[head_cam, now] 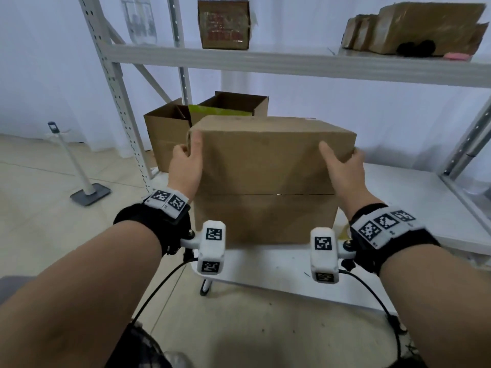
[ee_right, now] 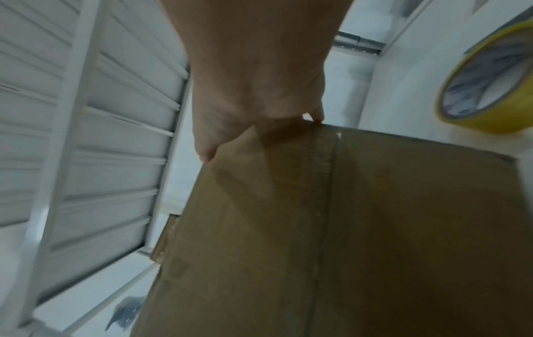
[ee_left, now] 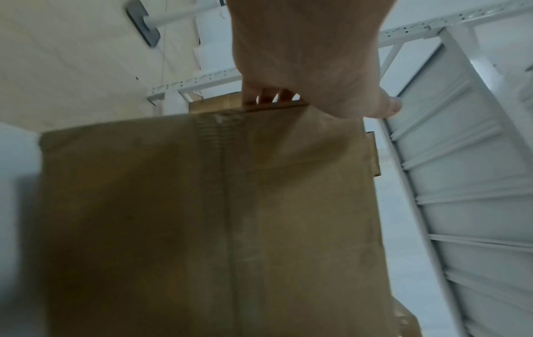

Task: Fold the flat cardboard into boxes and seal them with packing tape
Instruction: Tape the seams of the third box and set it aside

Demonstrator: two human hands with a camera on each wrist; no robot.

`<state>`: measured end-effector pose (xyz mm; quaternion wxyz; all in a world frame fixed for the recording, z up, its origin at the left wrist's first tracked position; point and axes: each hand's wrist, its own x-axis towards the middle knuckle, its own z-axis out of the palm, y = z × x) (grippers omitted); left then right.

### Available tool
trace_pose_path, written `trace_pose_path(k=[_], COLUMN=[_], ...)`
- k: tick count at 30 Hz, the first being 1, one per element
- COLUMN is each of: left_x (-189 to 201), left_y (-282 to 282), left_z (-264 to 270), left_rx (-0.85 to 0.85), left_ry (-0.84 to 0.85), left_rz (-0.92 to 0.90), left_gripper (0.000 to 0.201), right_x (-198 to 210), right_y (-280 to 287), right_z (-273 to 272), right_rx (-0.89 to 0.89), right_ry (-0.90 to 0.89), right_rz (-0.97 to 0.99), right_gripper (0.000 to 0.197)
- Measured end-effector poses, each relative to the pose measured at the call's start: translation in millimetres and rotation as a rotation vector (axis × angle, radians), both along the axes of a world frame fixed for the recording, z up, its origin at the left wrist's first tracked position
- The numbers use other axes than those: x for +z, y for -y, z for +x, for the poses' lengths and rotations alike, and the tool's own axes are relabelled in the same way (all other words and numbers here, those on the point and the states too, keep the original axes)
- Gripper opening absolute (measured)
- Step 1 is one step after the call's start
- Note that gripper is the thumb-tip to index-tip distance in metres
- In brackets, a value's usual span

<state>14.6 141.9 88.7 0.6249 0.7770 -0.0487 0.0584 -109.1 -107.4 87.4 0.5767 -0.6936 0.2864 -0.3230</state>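
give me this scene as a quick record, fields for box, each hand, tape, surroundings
box: closed cardboard box, seam across its near face, on the white shelf
left hand: left hand holds the box's upper left corner
right hand: right hand holds the upper right corner
tape: yellow tape roll beside the box
surroundings: open boxes behind; flat cardboard on the upper shelf

I see bare forearms, each wrist wrapped in a black strap (head_cam: 148, 221) topped by a white band (head_cam: 386, 225) of black-and-white square markers, with a white marker-tagged camera pod (head_cam: 211, 247) bolted inboard and a thin black cable (head_cam: 159, 290) trailing back.
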Motion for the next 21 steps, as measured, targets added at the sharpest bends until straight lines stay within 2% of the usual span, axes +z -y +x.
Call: trace_pose_path(k=[3, 5, 8, 11, 16, 18, 20, 21], left_x=[8, 11, 17, 19, 19, 5, -9, -13], left_y=[3, 0, -6, -1, 2, -9, -19, -22], left_z=[10, 18, 21, 17, 6, 9, 10, 9], left_rx=[0.011, 0.009, -0.030, -0.032, -0.011, 0.019, 0.001, -0.003], left_ry=[-0.043, -0.087, -0.218, -0.119, 0.192, 0.183, 0.138, 0.117], left_rz=[-0.018, -0.013, -0.080, -0.137, -0.132, -0.094, 0.019, 0.054], left_gripper=[0.072, 0.057, 0.058, 0.027, 0.023, 0.021, 0.016, 0.016], right_x=[9, 9, 5, -2, -4, -9, -12, -12], right_y=[-1, 3, 12, 15, 16, 21, 26, 28], right_z=[3, 3, 3, 3, -1, -5, -9, -11], right_rx=[-0.123, -0.188, -0.169, -0.082, -0.019, 0.049, 0.103, 0.101], right_ry=[-0.007, -0.041, -0.074, -0.011, 0.138, 0.074, -0.048, -0.096], right_rz=[-0.023, -0.028, 0.045, 0.113, 0.181, 0.107, 0.006, -0.020], right_gripper=[0.052, 0.051, 0.044, 0.039, 0.033, 0.024, 0.014, 0.018])
